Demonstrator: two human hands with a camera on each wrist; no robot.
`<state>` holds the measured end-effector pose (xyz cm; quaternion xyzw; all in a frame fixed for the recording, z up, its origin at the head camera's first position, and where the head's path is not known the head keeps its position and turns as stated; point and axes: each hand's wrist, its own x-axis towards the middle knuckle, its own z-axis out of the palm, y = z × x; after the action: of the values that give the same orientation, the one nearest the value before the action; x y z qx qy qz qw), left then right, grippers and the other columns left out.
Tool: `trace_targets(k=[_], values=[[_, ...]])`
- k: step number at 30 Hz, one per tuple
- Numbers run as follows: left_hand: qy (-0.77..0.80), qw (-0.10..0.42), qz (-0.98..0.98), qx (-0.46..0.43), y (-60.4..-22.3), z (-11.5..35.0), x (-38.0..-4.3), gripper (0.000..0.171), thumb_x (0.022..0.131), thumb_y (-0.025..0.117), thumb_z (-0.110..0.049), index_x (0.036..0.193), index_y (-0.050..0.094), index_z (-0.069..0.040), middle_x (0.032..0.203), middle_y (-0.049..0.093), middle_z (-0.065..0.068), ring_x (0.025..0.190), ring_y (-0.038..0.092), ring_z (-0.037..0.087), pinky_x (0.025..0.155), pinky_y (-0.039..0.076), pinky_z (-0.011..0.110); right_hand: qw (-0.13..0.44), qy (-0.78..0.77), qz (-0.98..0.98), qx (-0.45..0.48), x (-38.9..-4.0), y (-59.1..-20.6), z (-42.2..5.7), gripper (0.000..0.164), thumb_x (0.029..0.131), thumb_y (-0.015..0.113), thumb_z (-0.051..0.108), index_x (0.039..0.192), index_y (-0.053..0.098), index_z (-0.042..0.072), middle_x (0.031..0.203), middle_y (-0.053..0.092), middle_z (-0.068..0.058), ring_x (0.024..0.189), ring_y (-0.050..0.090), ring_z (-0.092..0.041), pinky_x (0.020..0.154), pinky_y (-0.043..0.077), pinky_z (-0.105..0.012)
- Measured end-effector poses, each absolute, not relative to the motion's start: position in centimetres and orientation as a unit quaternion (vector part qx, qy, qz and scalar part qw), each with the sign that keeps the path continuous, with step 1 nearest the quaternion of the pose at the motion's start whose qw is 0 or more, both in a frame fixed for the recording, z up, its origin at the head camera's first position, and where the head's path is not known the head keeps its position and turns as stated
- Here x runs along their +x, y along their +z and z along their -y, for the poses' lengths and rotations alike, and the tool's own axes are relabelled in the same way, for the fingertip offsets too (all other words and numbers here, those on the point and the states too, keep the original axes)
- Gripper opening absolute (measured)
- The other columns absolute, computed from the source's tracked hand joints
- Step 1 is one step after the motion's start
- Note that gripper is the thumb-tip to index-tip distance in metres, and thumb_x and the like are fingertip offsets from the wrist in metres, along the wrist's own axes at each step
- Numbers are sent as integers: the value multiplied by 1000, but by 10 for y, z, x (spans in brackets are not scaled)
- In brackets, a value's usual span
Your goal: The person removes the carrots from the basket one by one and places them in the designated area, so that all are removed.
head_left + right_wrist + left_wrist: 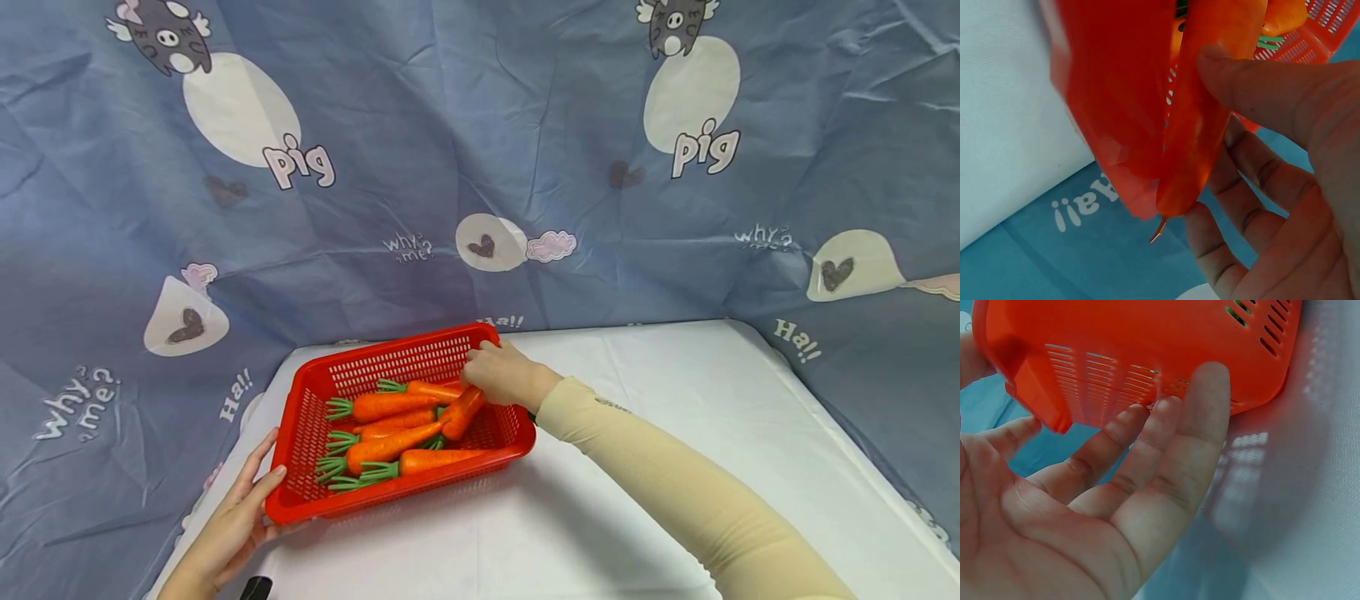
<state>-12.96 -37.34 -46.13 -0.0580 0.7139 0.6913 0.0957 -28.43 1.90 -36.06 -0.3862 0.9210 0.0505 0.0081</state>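
Right hand [504,372] with pinched carrot [462,414], left hand [236,517] in a grip on red basket [420,483]

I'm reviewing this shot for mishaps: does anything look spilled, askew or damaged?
Only the red basket looks odd: it sits slanted to the table, right end farther back, left hand at its left end. The visible carrots are all inside, one gripped by the right hand. No damage shows.

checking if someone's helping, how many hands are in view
2. The left hand touches the basket at its near left corner; the right hand grips a carrot at the basket's right end. No other hand shows.
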Motion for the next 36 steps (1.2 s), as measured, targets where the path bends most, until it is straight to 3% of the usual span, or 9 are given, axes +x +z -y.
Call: trace_targets(k=[5, 9, 11, 13, 16, 19, 31, 36], values=[[689, 96, -715, -65, -462, 372, -131, 69, 118, 41, -33, 172, 0, -44, 133, 53, -27, 112, 71, 11, 90, 65, 55, 2, 64, -916, -396, -285, -360, -20, 25, 94, 81, 13, 115, 82, 27, 120, 76, 0, 110, 63, -27, 95, 55, -46], [682, 98, -721, -75, -462, 372, -131, 69, 117, 41, -35, 172, -1, -45, 158, 33, -5, 112, 70, 10, 91, 65, 56, 2, 74, -912, -403, -284, -358, -21, 26, 95, 80, 14, 116, 82, 28, 119, 76, 1, 110, 64, -27, 96, 56, -46], [682, 100, -721, -76, -462, 372, -131, 69, 117, 41, -36, 171, -1, -46, 162, 24, 0, 112, 70, 9, 91, 65, 55, 2, 79, -911, -404, -283, -356, -22, 26, 95, 80, 15, 117, 82, 29, 119, 76, 1, 110, 65, -27, 95, 57, -46], [683, 100, -720, -71, -462, 372, -131, 69, 117, 41, -36, 171, -1, -46, 159, 30, -4, 113, 70, 9, 92, 65, 55, 1, 86, -912, -402, -282, -354, -24, 26, 96, 79, 16, 118, 82, 30, 120, 76, 2, 110, 65, -26, 95, 57, -45], [686, 99, -718, -62, -462, 372, -131, 69, 118, 40, -35, 172, -1, -45, 142, 47, -21, 113, 70, 9, 92, 65, 53, 0, 97, -912, -398, -282, -350, -26, 27, 97, 78, 16, 120, 82, 31, 122, 76, 2, 112, 65, -26, 95, 58, -46], [686, 98, -718, -55, -462, 372, -131, 69, 118, 40, -34, 172, -1, -44, 130, 55, -31, 113, 71, 10, 91, 65, 53, -1, 104, -913, -394, -282, -347, -30, 27, 97, 78, 16, 120, 82, 30, 123, 76, 1, 114, 66, -26, 99, 57, -48], [681, 97, -723, -67, -462, 372, -131, 68, 118, 40, -37, 172, -1, -44, 130, 53, -28, 113, 71, 12, 93, 64, 57, -20, 100, -912, -397, -281, -338, -43, 25, 97, 78, 16, 118, 82, 29, 119, 75, -2, 111, 66, -29, 93, 57, -48], [682, 97, -721, -72, -463, 373, -131, 69, 117, 40, -37, 172, -1, -43, 129, 54, -28, 113, 71, 12, 94, 64, 57, -17, 95, -918, -385, -282, -334, -49, 28, 96, 78, 15, 121, 81, 27, 122, 75, -3, 115, 66, -30, 98, 57, -50]])
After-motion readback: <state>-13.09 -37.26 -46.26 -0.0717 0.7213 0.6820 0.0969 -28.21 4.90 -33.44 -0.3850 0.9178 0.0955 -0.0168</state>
